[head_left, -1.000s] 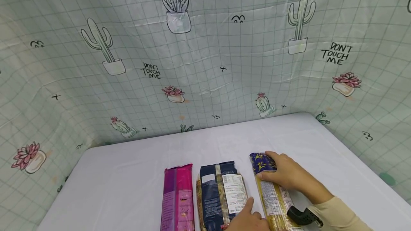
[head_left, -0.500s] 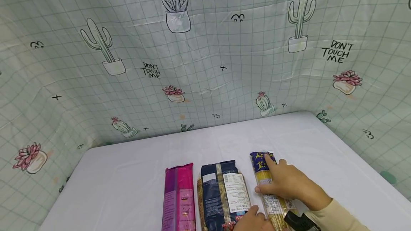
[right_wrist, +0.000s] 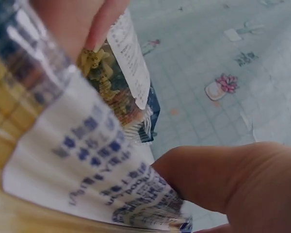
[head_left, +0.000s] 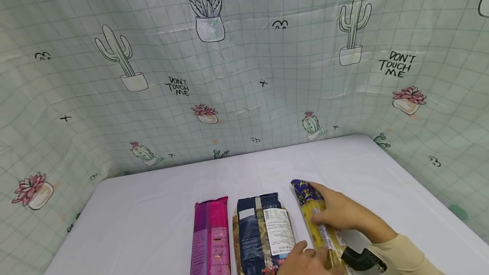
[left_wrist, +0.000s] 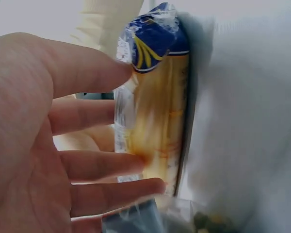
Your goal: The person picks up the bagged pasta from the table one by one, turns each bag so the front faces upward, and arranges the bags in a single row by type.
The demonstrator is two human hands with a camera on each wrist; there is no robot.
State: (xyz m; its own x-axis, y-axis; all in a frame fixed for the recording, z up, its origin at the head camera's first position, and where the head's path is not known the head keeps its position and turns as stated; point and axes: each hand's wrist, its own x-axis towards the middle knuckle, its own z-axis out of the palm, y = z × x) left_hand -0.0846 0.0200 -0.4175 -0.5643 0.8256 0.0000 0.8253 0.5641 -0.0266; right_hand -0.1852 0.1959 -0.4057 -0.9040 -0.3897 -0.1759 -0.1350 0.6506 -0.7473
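Note:
A long clear bag of spaghetti (head_left: pixel 314 220) with a dark blue, yellow-patterned end lies at the right of the row, tipped onto its side. My right hand (head_left: pixel 340 209) grips it near the blue end, thumb on its left side. In the right wrist view, that thumb (right_wrist: pixel 203 174) presses the bag's printed white label (right_wrist: pixel 94 165). My left hand (head_left: pixel 303 260) is at the bag's lower part, its fingers stretched out. The left wrist view has those straight fingers (left_wrist: pixel 106 167) touching the spaghetti bag (left_wrist: pixel 157 107).
Left of the spaghetti lies a dark blue pasta bag (head_left: pixel 250 232) with a white label, close to my left hand. Farther left is a pink and purple packet (head_left: pixel 211 237). All lie on a white tabletop (head_left: pixel 145 220) before a cactus-print cloth (head_left: pixel 244 54).
The spaghetti bag has rolled from its flat, label-up position onto its side, and its blue end has shifted slightly left. My right hand has closed round it; my left fingers have spread toward it.

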